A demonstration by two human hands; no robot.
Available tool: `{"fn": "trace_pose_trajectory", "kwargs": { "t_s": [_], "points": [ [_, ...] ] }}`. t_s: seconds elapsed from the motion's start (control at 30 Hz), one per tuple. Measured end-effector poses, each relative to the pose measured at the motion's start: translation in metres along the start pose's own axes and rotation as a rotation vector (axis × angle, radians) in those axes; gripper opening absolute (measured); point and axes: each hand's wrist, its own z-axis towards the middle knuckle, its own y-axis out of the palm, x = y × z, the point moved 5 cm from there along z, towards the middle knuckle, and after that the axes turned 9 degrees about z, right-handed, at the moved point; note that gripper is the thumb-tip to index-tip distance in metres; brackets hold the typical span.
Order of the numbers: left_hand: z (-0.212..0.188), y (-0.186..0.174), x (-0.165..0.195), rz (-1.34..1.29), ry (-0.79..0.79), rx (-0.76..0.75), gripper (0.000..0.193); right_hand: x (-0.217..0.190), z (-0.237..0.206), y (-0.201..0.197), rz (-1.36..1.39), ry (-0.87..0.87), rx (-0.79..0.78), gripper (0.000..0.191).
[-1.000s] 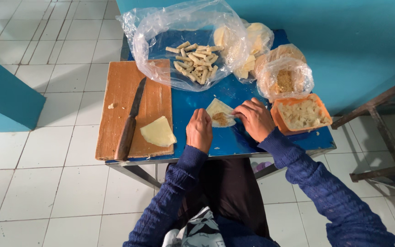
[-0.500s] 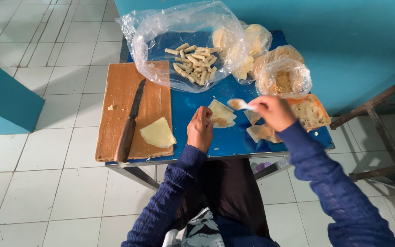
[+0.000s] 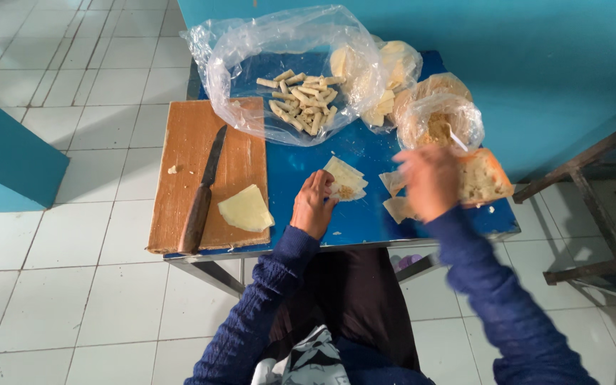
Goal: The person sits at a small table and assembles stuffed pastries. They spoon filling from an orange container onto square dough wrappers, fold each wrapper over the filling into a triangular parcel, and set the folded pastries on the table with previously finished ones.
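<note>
Where wrappers lie, clear bag (image 3: pixel 279 78) behind.

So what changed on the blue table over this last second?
The right hand left the wrapper, lifted a spoon, then swung right over the filling tub, now blurred; the spoon cannot be made out. The left hand stayed pinning the wrapper. Knife and cutting board unchanged.

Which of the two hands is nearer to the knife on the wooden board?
Left. The left hand rests on the blue table to the right of the knife; the right hand is farther right, by the filling tub.
</note>
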Motion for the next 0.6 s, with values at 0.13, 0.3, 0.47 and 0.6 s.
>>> {"fn": "trace_pose_trajectory", "kwargs": {
  "t_s": [0.13,0.3,0.47,0.6],
  "points": [
    [-0.003,-0.001,-0.001,-0.024,-0.013,-0.023,0.046,-0.043,-0.022,0.041,-0.023,0.007,-0.09,0.018],
    [0.0,0.0,-0.001,-0.015,0.035,-0.016,0.048,-0.04,-0.022,0.052,0.086,0.072,-0.095,0.012],
    [-0.002,0.001,-0.002,0.015,0.053,-0.017,0.047,-0.028,-0.03,0.063,0.204,0.181,-0.12,0.011],
    [-0.002,0.002,-0.003,0.009,0.043,-0.03,0.045,-0.029,-0.028,0.067,0.098,0.084,-0.098,0.018]
  ]
}}
